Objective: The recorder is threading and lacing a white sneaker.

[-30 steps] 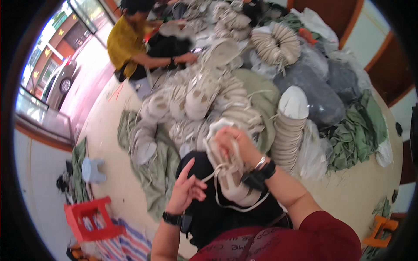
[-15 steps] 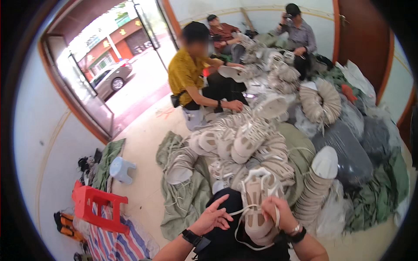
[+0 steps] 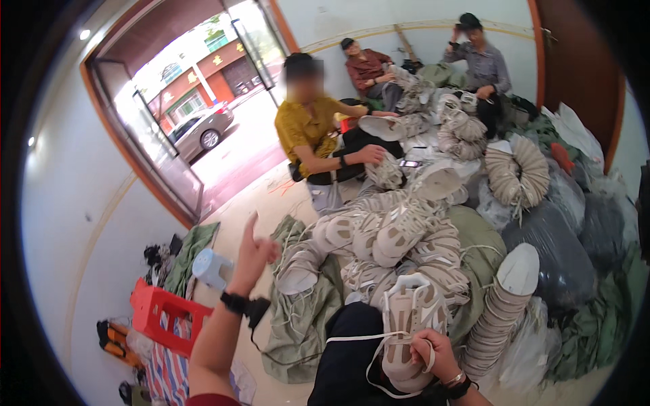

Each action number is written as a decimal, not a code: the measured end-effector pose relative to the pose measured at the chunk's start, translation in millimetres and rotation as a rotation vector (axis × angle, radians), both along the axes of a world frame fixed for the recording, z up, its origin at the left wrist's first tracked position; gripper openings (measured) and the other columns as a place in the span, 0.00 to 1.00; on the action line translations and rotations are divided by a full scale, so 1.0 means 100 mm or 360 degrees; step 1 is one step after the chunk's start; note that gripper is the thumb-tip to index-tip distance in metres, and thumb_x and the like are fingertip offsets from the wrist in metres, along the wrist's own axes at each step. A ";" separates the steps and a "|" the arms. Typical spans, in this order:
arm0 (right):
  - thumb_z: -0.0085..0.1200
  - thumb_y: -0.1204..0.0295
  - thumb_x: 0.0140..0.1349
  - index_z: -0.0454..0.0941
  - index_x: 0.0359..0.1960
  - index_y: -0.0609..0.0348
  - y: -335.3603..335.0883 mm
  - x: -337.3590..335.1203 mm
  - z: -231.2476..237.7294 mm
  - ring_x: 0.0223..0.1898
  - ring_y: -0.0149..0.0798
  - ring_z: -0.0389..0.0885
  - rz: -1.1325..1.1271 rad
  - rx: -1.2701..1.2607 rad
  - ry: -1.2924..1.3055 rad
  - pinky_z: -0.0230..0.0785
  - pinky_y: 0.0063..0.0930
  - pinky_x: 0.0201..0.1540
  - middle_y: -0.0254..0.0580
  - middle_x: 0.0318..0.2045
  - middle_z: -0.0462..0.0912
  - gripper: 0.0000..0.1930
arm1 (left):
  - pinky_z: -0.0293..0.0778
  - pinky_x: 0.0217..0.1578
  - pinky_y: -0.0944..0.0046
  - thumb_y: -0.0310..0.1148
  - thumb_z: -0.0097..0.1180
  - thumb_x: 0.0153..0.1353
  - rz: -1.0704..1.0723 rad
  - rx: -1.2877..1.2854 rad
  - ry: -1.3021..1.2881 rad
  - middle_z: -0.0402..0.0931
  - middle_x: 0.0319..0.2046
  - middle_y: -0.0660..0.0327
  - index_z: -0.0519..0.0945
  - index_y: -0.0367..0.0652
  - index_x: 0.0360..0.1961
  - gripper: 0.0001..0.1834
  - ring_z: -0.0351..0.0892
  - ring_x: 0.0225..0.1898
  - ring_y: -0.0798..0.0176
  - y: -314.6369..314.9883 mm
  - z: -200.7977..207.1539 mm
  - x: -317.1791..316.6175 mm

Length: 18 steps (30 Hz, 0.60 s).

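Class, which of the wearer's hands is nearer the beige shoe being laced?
Right: the right hand is at the beige shoe, on its right; the left hand is well to its left.

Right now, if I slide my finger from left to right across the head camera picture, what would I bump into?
Red stool, light blue stool, your raised left hand, nearest beige laced shoe, tall beige stack with a white top, big dark grey plastic bag.
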State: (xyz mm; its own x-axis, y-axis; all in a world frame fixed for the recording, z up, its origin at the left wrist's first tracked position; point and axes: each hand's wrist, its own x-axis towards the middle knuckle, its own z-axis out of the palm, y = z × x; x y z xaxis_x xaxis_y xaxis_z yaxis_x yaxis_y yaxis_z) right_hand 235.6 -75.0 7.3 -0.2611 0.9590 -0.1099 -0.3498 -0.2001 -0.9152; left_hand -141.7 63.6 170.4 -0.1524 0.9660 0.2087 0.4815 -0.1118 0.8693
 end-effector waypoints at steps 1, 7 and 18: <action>0.51 0.71 0.65 0.75 0.34 0.63 0.00 -0.01 0.00 0.23 0.22 0.74 0.0039 0.0012 0.0025 0.68 0.16 0.27 0.32 0.24 0.77 0.07 | 0.73 0.26 0.71 0.23 0.45 0.62 -0.0098 -0.0066 -0.0030 0.78 0.27 0.60 0.43 0.46 0.70 0.38 0.75 0.25 0.71 -0.04 -0.24 0.02; 0.50 0.68 0.67 0.75 0.36 0.62 0.03 0.00 -0.07 0.24 0.21 0.73 0.0143 0.0054 0.0069 0.67 0.16 0.27 0.30 0.24 0.77 0.09 | 0.77 0.36 0.68 0.29 0.50 0.66 -0.0677 -0.0670 -0.0302 0.78 0.38 0.57 0.61 0.44 0.65 0.27 0.80 0.34 0.67 -0.83 -1.28 0.93; 0.48 0.66 0.68 0.75 0.37 0.62 0.05 -0.02 -0.03 0.22 0.20 0.71 0.0156 0.0103 0.0044 0.65 0.15 0.25 0.29 0.23 0.76 0.11 | 0.74 0.24 0.72 0.26 0.48 0.65 -0.0757 -0.0714 -0.0493 0.75 0.27 0.59 0.54 0.39 0.61 0.26 0.76 0.23 0.71 -1.23 -1.62 1.62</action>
